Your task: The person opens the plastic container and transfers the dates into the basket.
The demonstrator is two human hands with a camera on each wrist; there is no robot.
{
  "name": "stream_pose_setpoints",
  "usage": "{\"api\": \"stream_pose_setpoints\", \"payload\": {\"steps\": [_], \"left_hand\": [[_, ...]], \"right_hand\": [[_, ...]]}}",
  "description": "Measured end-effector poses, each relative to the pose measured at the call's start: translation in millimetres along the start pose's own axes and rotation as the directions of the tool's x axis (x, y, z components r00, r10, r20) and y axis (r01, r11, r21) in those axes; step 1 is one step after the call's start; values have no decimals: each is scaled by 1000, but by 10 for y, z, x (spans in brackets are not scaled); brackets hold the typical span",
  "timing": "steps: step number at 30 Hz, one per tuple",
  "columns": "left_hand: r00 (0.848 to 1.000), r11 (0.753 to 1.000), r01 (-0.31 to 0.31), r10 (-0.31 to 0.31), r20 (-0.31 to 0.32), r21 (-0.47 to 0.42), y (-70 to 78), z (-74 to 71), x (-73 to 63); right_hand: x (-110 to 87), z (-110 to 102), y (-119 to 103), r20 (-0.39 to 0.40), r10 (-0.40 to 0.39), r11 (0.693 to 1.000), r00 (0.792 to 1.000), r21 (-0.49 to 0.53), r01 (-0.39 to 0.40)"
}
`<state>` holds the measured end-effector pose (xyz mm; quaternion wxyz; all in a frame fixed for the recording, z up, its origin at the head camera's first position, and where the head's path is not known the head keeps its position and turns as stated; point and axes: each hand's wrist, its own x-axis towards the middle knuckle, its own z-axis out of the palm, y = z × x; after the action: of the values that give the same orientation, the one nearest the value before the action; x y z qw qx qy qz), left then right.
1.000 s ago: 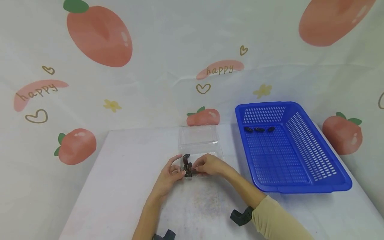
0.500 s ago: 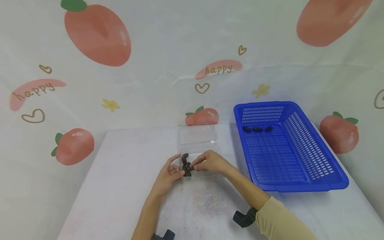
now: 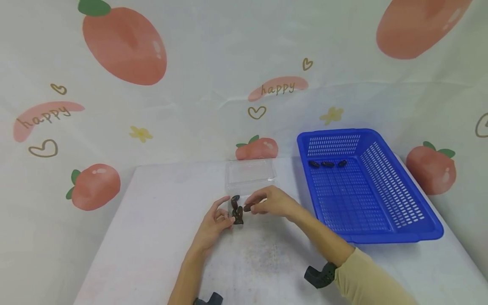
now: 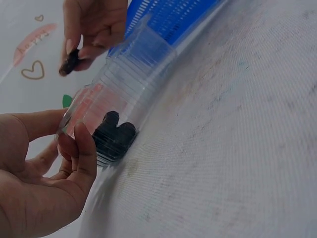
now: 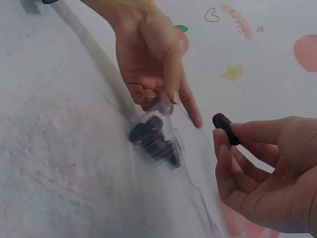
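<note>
My right hand [image 3: 275, 201] pinches one dark brown date [image 5: 226, 129] between thumb and fingers, raised over the clear plastic box [image 4: 143, 54]. My left hand [image 4: 54, 173] grips the near left wall of this box, thumb on one side and fingers on the other. Several more dates [image 4: 114, 136] lie gathered at the box's left end, beside the left fingers. The hinged lid [image 3: 251, 170] of the box lies folded back toward the wall. In the head view, the right hand covers part of the box's right side.
A blue plastic basket [image 3: 381, 235] stands to the right of the box, with 3 dates [image 3: 328, 164] in a row near its back left corner. Behind the white table [image 3: 160, 220] hangs a cloth printed with fruit [image 3: 126, 46].
My right hand has risen from among the dates and drawn a little to the right, a date between its fingers. The left hand keeps its place on the box.
</note>
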<state>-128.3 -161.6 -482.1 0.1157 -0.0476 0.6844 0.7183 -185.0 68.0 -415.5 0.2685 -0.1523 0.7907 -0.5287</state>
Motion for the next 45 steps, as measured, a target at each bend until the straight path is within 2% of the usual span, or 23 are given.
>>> {"api": "stream_pose_setpoints", "payload": {"steps": [11, 16, 20, 33, 39, 45], "left_hand": [[1000, 1000, 17, -17, -17, -13, -1, 8, -31], [1000, 1000, 15, -15, -7, -15, 1, 10, -38], [1000, 1000, 9, -9, -10, -14, 3, 11, -35], [1000, 1000, 5, -5, -11, -16, 16, 16, 5], [1000, 1000, 7, -7, -3, -16, 16, 16, 8], [1000, 1000, 7, -7, -6, -10, 13, 16, 12]], "right_hand": [[-148, -266, -62, 1, -21, 998, 1000, 53, 20], [-225, -427, -96, 22, -58, 998, 998, 31, 57], [-267, -572, -94, 25, -47, 999, 999, 0, 47], [-384, -1146, -26, -86, -24, 1000, 996, -13, 23], [-424, -1399, 1, -160, -6, 999, 987, -32, 0], [-414, -1579, 75, -196, 7, 1000, 981, 4, -7]]}}
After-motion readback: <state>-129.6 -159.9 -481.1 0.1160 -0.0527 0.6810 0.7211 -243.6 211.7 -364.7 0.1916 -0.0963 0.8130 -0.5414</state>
